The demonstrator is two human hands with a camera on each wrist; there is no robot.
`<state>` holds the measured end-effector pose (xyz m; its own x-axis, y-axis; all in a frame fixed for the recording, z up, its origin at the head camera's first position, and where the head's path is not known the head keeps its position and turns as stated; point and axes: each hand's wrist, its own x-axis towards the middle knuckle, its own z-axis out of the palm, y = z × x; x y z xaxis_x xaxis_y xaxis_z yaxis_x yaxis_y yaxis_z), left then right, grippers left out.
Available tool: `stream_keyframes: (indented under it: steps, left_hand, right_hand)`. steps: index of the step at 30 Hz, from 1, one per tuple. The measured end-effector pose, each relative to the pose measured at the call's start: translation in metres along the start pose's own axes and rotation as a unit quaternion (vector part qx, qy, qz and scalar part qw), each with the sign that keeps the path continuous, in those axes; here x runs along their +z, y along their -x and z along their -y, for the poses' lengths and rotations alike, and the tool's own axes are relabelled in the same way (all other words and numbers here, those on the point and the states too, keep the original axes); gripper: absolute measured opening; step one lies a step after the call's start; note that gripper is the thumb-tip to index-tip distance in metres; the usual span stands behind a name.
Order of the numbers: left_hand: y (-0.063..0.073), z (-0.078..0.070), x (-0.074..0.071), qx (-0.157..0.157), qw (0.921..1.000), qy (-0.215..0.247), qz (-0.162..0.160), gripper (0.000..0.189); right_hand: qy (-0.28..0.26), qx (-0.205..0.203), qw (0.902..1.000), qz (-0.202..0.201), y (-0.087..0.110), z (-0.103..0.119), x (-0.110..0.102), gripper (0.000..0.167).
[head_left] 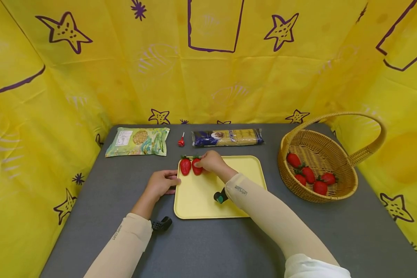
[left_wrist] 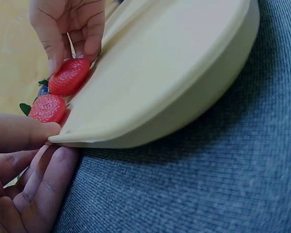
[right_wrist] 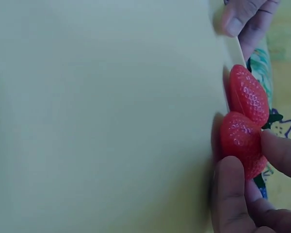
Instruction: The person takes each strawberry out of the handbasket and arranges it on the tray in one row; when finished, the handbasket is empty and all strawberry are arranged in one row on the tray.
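Pale yellow, the tray [head_left: 201, 200] lies on the grey table [head_left: 208, 247], its left edge pinched between the left hand's [head_left: 161, 182] thumb and fingers. The right hand [head_left: 214, 163] grasps a strawberry [head_left: 196, 168] at the tray's far left corner, just beside another strawberry [head_left: 185, 166]. Five more strawberries [head_left: 308, 175] sit in a wicker basket [head_left: 287, 182] on the right.

In the head view I can't read the tiny print on the label [head_left: 124, 138] of the bag [head_left: 140, 143], and the right sleeve [head_left: 276, 216] hides the tray's [head_left: 199, 200] near right corner from me. The right wrist view cuts off the right hand [head_left: 212, 161]; the left crops the tray at the top.
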<state>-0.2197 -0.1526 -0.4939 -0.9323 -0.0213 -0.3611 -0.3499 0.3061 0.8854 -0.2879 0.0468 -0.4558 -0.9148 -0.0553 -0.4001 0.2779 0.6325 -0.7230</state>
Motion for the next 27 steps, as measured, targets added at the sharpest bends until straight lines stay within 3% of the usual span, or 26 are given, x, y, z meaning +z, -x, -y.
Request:
stream_keyframes:
  steps: [6, 21, 24, 27]
  left_hand:
    - [0.001, -0.001, 0.002, 0.001, 1.0000, -0.004, 0.003, 0.045]
    - [0.002, -0.001, 0.002, 0.008, 1.0000, -0.001, 0.004, 0.048]
    - [0.004, -0.001, 0.002, 0.001, 1.0000, 0.001, -0.002, 0.048]
    - [0.003, -0.002, 0.001, 0.005, 1.0000, -0.004, 0.002, 0.048]
  right_hand:
    - [-0.032, 0.007, 0.9994, 0.011, 0.009, -0.003, -0.009, 0.035]
    - [-0.030, -0.024, 0.9990, 0.025, 0.021, -0.010, -0.012, 0.036]
    - [-0.005, -0.033, 0.9988, 0.037, 0.029, -0.011, -0.024, 0.042]
    - [0.025, -0.062, 0.9948, 0.077, 0.046, -0.012, -0.053, 0.046]
